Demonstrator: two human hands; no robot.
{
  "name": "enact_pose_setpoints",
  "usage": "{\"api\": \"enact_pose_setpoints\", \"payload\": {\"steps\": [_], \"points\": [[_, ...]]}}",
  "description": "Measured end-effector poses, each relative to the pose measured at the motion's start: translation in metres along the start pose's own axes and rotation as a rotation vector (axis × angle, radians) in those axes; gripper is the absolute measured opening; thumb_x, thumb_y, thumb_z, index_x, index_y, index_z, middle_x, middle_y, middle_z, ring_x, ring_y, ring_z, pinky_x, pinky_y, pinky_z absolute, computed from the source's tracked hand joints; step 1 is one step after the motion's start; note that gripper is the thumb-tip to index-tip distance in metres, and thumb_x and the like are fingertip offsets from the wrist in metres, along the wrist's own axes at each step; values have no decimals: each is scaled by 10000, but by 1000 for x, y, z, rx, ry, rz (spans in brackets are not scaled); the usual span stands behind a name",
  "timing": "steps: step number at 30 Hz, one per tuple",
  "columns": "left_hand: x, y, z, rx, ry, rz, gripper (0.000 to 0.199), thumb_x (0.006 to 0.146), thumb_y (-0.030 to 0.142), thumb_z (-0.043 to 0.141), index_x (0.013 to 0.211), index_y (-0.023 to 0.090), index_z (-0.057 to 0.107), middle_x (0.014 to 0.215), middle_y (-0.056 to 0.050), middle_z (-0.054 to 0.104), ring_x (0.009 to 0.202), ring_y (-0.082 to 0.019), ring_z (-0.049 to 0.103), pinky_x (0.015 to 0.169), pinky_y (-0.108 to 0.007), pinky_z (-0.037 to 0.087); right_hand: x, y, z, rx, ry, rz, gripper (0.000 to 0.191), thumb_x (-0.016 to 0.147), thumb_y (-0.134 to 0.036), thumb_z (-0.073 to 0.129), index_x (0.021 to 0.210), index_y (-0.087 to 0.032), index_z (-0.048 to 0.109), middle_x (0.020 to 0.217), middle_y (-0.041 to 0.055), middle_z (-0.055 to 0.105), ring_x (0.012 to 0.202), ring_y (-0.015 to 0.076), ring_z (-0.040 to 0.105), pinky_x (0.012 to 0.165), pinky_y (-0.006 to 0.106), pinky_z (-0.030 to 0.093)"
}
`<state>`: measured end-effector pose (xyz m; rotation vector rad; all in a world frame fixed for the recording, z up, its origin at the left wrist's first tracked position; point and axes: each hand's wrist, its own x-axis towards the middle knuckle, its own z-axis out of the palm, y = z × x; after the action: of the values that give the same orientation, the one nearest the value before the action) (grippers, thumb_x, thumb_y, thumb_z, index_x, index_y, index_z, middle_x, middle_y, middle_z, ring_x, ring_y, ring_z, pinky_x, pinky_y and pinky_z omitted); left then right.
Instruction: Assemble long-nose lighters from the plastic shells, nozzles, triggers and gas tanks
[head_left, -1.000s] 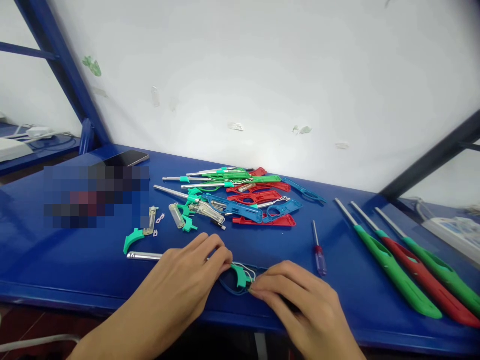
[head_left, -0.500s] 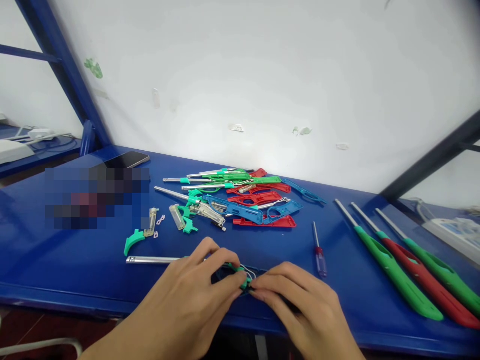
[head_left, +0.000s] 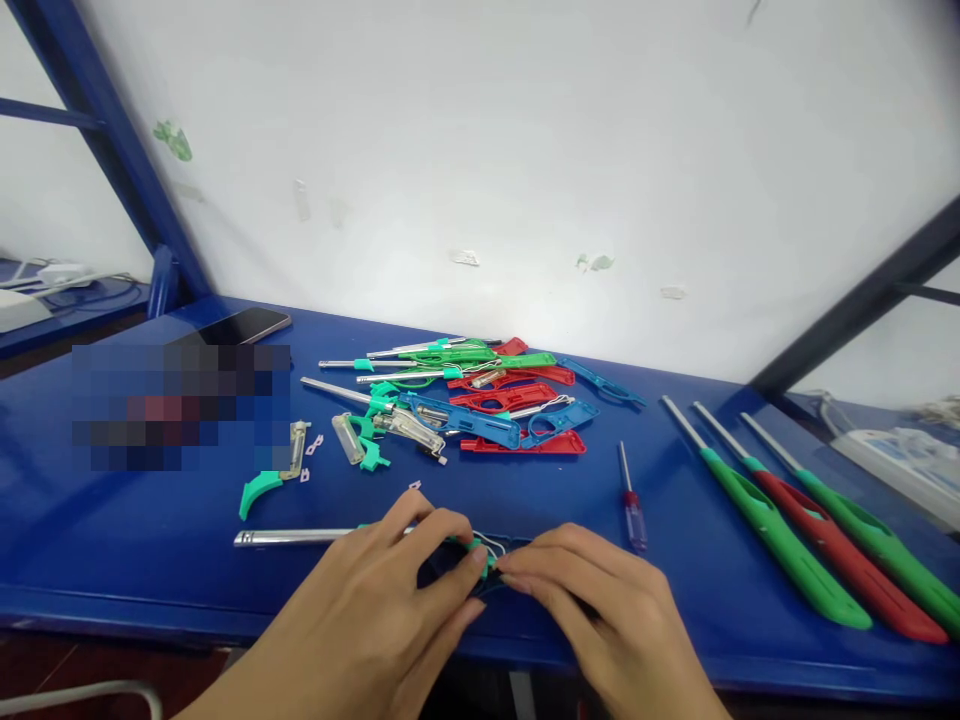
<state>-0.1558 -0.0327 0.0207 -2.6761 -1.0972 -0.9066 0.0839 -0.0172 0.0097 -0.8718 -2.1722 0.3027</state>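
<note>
An opened long-reach lighter (head_left: 292, 537) lies along the table's front, its metal tube pointing left. Its blue half-shell, green inner piece (head_left: 490, 564) and white wires (head_left: 491, 543) show between my hands. My left hand (head_left: 382, 590) is closed over the lighter's middle, thumb and index finger at the green piece. My right hand (head_left: 607, 590) pinches at the right end of that piece; a tiny dark part shows at its fingertips, too small to name. Beyond my left hand lies a small pale clip (head_left: 415, 486). A green trigger piece (head_left: 260, 492) sits to the left.
Loose lighter parts and red, green and blue shells (head_left: 517, 398) are heaped at the back. A screwdriver (head_left: 634, 515) lies right of my hands. Further right rest three closed lighters (head_left: 810, 540). A phone (head_left: 255, 323) lies at the back left, beside a blurred patch.
The view has shifted slightly. My left thumb has risen a little along the green piece, and the small pale clip beyond my left hand now shows. Both hands stay at the lighter.
</note>
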Motion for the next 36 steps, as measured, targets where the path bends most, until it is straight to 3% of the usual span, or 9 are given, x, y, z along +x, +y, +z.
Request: {"api": "enact_pose_setpoints", "payload": {"steps": [6,12,18,22,26,30,34,36], "points": [[-2,0,2,126,14,29,333,1096,83,451,1168,193,756,1081,-59,800,931,-273,736,715,-399,712,3,0,2,85,0,69,337,1178,-389,543,999,-270,803,926,-49,828,809,88,796,840,114,613],[-7,3,2,172,-61,17,529,824,-53,513,1242,184,732,1129,-68,817,964,-304,763,635,-387,711,3,-2,2,152,-18,122,274,1161,-335,596,1010,-281,818,949,-36,816,828,99,802,853,126,624],[-7,1,1,131,-77,-10,685,717,-101,463,1271,214,716,1144,-66,815,968,-310,784,736,-458,741,3,0,1,161,-49,132,231,1124,-177,639,1034,-299,814,1011,-49,817,899,101,803,907,130,612],[-8,1,8,97,-61,-55,654,788,-112,441,1274,231,713,1121,-69,810,936,-304,806,603,-407,723,5,0,1,151,-46,103,248,1116,-128,633,1076,-308,800,1044,-69,818,938,91,792,944,119,592],[-9,-1,11,30,-12,-69,566,891,-88,435,1251,236,728,1063,-62,791,782,-232,781,647,-415,737,5,-1,1,157,-46,101,235,1109,-122,645,1073,-301,792,1033,-74,823,929,97,790,917,138,596],[-6,1,6,70,-64,-74,558,882,-59,443,1272,211,736,1108,-86,798,915,-279,810,623,-385,722,3,-1,2,124,-28,98,189,1110,-159,661,1047,-286,787,1007,-66,838,892,114,798,871,172,610],[-5,7,1,139,-45,-55,371,1050,97,444,1213,203,760,1099,-88,814,1004,-303,811,613,-353,702,1,-2,4,68,-17,100,163,1129,-229,647,1056,-273,786,983,-47,850,857,137,809,839,212,628],[-6,8,1,167,-21,-32,391,1112,146,393,1192,212,770,1090,-76,822,1010,-289,807,634,-342,698,0,-2,4,51,-8,85,139,1128,-248,655,1068,-272,777,978,-49,853,847,135,816,840,213,629]]}}
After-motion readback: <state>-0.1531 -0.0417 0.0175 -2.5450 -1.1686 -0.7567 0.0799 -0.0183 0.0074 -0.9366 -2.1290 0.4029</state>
